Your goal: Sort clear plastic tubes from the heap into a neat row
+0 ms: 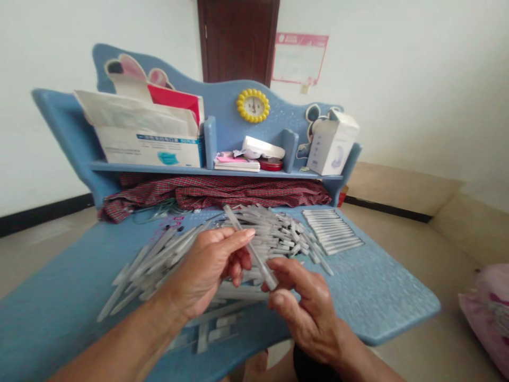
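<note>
My left hand (pixel 207 270) and my right hand (pixel 306 313) hold a long, clear plastic tube (pixel 251 248) above the desk. The left fingers grip it near the middle, and the right thumb and fingers pinch its lower end. Beneath and beyond my hands lies a loose heap of similar tubes (pixel 270 233), with more spread out to the left (pixel 153 270). Several tubes lie side by side in a neat row (pixel 332 229) to the right of the heap. Some loose tubes under my hands are partly hidden.
The tubes lie on a blue desk (pixel 377 302) with a shelf (pixel 207 170) at the back, holding a face-mask box (pixel 149 151), papers, and a white box (pixel 332 143). A plaid cloth (pixel 214 192) lies below the shelf. A pink cushion (pixel 487 313) is at right.
</note>
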The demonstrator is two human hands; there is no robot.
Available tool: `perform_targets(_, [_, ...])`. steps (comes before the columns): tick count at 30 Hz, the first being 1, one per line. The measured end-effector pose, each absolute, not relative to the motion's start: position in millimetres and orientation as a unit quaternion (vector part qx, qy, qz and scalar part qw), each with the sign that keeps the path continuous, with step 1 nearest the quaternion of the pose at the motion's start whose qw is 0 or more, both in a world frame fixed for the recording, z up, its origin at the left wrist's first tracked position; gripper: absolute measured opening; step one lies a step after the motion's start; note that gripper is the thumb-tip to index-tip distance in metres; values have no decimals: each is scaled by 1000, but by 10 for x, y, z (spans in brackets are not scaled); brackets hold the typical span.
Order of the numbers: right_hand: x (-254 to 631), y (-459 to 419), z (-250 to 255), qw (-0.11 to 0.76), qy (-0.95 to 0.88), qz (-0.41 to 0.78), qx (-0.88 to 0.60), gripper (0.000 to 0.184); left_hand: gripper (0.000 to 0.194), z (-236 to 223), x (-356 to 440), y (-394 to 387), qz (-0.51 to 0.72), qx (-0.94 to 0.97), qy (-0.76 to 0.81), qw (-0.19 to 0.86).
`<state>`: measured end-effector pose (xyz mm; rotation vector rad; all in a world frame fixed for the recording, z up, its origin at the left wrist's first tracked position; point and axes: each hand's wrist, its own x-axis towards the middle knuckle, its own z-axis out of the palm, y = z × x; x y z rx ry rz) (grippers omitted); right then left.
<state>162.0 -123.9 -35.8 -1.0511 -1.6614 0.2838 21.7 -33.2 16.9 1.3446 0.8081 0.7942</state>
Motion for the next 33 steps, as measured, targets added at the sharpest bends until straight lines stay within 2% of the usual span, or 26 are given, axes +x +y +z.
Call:
perform_targets(4, [1750,-1249,-270,494,-746,11,-446,33,35,165,219,-346,238,615,362,659])
perform_targets(8, [1757,-1254,-128,322,-827,-74,-455,37,39,125,236,-389,157,639,367,658])
perform_targets(10, [1731,-1270,-63,268,-855,-87,-435,33,38,112,233,-395,138,643,355,665])
perform_targets(14, [1687,-1303,-5,245,-873,-122,-404,23,36,101,224,-401,130,637,329,685])
perform_targets(19, [1842,-1403,-4,215,-880,-148,-397,27,44,145,229,-433,112,674,326,653])
perform_targets(23, [2308,-1501,-44,118,-815,-199,-532,29,42,197,226,-432,134,700,351,607])
perform_targets(26, [2723,-1505,-99,-36,-703,-166,-690,27,35,187,224,-423,136,719,341,590])
perform_targets(28, [2928,-1477,-139,-110,-647,-135,-742,29,32,161,231,-423,128,734,336,577])
perform_targets(30, [3044,-1439,-177,-148,-626,-112,-757,32,31,138,241,-429,122,749,332,561])
perform_targets(33, [3095,-1376,-214,-162,-623,-106,-758,36,30,129,255,-444,116,762,328,546])
